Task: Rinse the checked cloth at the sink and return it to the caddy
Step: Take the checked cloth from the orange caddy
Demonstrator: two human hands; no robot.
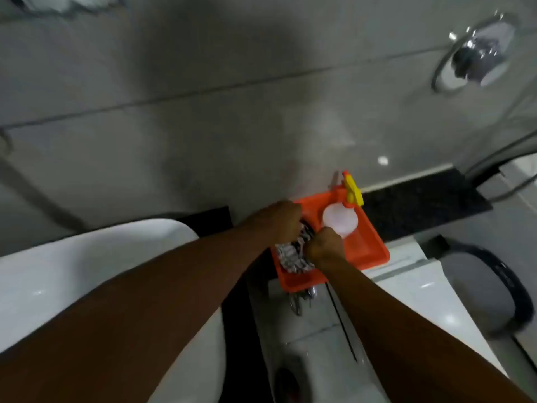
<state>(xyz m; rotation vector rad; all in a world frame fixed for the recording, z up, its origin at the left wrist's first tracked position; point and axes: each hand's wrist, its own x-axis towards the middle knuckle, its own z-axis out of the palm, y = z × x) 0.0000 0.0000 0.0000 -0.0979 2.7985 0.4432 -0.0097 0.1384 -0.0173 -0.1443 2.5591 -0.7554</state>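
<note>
The checked cloth point(292, 257), grey and white, lies bunched in the left part of the orange caddy point(367, 251). My left hand point(279, 216) is closed on the cloth's far end. My right hand point(324, 247) is closed on its near right side, beside a white spray bottle point(340, 221) with a yellow and orange trigger point(353, 191) standing in the caddy. The caddy rests on a white toilet tank point(406, 283). The white sink point(72, 266) sits at lower left, under my left forearm.
A chrome flush button point(299, 301) shows just below the caddy. A dark bin point(491, 289) stands at the right. A chrome wall valve point(476, 53) is mounted on the grey tiles at upper right. A black ledge point(418, 202) runs behind the caddy.
</note>
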